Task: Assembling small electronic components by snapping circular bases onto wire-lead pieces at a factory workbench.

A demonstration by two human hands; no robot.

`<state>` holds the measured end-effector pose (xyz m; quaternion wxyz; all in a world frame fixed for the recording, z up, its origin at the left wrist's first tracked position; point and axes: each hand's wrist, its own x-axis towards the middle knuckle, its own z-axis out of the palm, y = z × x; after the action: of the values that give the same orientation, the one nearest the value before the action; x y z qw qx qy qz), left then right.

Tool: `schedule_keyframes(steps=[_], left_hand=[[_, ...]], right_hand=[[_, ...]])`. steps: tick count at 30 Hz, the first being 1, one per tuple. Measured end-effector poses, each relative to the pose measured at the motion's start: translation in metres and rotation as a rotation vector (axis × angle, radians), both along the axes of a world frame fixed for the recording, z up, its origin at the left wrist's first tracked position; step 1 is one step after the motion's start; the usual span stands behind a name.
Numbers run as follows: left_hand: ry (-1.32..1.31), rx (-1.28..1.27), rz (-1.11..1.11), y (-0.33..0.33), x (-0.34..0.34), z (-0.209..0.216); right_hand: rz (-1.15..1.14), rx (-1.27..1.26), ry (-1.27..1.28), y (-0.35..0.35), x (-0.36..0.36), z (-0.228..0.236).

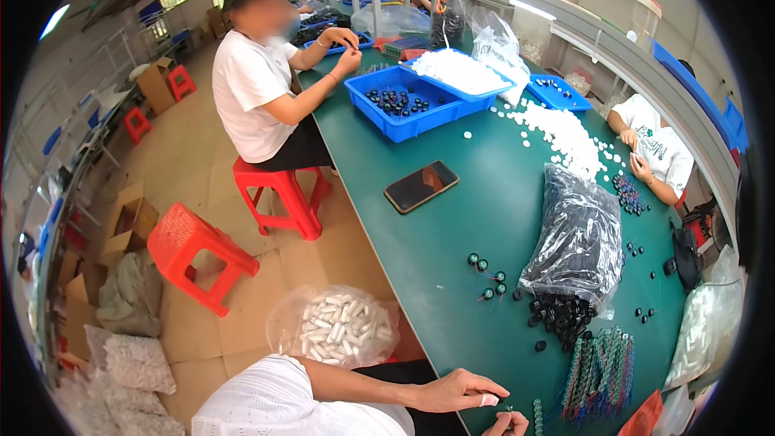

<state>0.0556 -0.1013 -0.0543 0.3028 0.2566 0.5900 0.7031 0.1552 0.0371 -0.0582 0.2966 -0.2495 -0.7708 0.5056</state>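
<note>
In the head view, the left hand (462, 393), white tape (488, 400) on one finger, is at the table's (387, 250) edge, below and left of the bag (575, 234). Its fingers are bent and apart from one another; I cannot tell whether they touch anything. The right hand (507, 425), cut off by the lower edge, seems to have its fingertips together on a small dark piece (508, 409), also below and left of the bag.

As for progress, the wired caps (500, 276) left of the bag look done, as does a cluster (628, 196) above right of it. The black pile (561, 315) at the bag's mouth looks plain, and a thick bundle (599, 371) of twisted wire strips lies below it, so much appears left.

Counted: one bag, one phone (421, 186) to its upper left, one strip (538, 418) apart from the bundle, about five wired caps and one plain cap (517, 295) beside them. Two co-workers sit beyond the bag, one upper left (257, 73), one upper right (658, 145). At least four red stools (282, 194) show far left of it. The pile, bundle, cluster and white discs (565, 137) above the bag are too many to count.
</note>
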Motion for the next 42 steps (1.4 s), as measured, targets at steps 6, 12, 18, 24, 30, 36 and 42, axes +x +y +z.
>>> schedule_keyframes(steps=[6, 12, 18, 24, 30, 36, 42], left_hand=[[0.073, 0.024, 0.053, 0.003, 0.003, -0.008], [0.081, 0.004, 0.049, 0.004, 0.003, -0.006], [-0.125, 0.034, -0.015, -0.009, 0.012, 0.001], [0.033, -0.128, -0.312, -0.049, 0.035, -0.027], [0.645, -0.193, -0.232, -0.036, 0.038, -0.136], [1.116, -0.282, -0.245, -0.019, 0.033, -0.21], [1.268, -0.285, -0.327, -0.014, 0.027, -0.224]], right_hand=[[0.023, -0.087, 0.02, 0.0, 0.001, 0.001], [-0.002, -0.01, 0.123, 0.0, 0.005, -0.001], [0.439, -0.124, 0.187, -0.02, 0.067, -0.008], [0.161, 0.763, -0.511, -0.02, 0.089, -0.056], [0.103, 0.468, -0.576, -0.001, 0.112, -0.148], [0.075, 0.524, -0.708, 0.005, 0.116, -0.147], [0.053, 0.542, -0.711, 0.007, 0.125, -0.15]])
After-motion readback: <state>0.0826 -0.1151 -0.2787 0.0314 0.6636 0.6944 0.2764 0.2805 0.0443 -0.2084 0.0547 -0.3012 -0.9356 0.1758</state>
